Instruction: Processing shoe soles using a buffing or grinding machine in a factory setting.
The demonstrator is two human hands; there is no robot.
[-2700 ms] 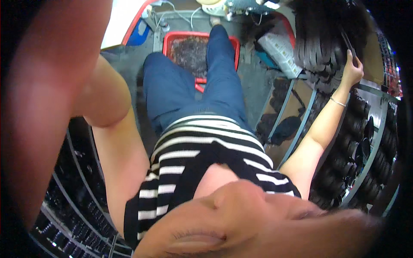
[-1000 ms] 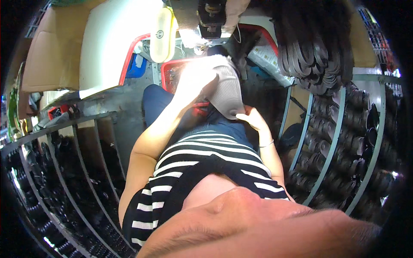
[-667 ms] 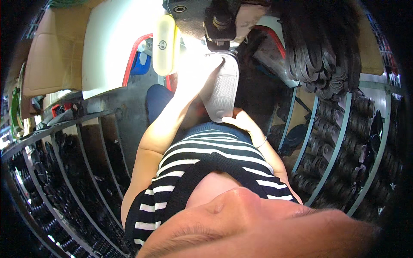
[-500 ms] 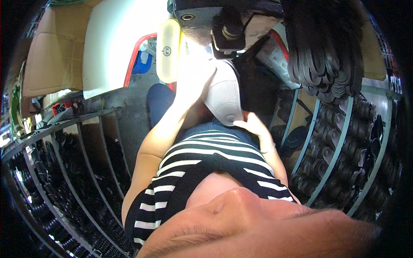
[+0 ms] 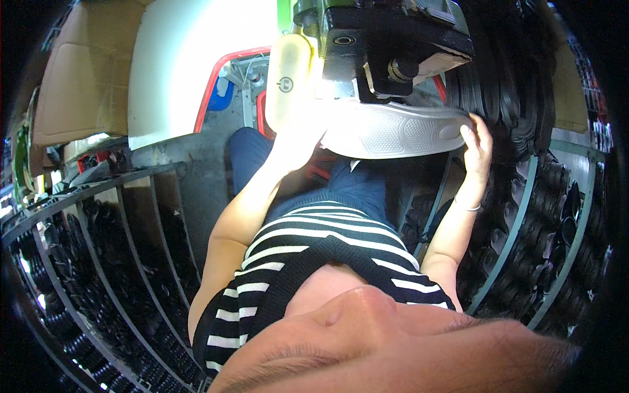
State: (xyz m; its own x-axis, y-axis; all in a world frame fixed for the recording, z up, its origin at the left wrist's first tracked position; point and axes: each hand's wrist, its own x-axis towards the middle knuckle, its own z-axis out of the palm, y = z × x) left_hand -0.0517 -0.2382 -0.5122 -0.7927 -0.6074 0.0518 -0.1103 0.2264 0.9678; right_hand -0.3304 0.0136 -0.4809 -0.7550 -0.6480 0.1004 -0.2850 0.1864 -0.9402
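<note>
A grey shoe sole (image 5: 403,134) with a textured face lies crosswise under the head of a black machine (image 5: 393,46) that looks like a sewing machine. At the sole's right end, my right hand (image 5: 478,147) is closed on it, with the thumb on the textured face and the fingers round the edge. My left hand (image 5: 298,144) grips the other end, its fingers largely washed out by bright light. The sole's far edge passes beneath the machine's foot and knob (image 5: 401,70), where the contact is hard to make out.
A yellow oblong case (image 5: 288,82) hangs beside the machine. A white tabletop (image 5: 177,72) with a red-edged cutout lies left. Dark strips (image 5: 517,85) hang at the right. Metal racks (image 5: 124,242) full of black pieces flank me, and a cardboard sheet (image 5: 92,78) stands far left.
The sole has swung from pointing toward my body to lying crosswise. My right hand has moved right and away from my body with its end, while the left hand has shifted slightly right.
</note>
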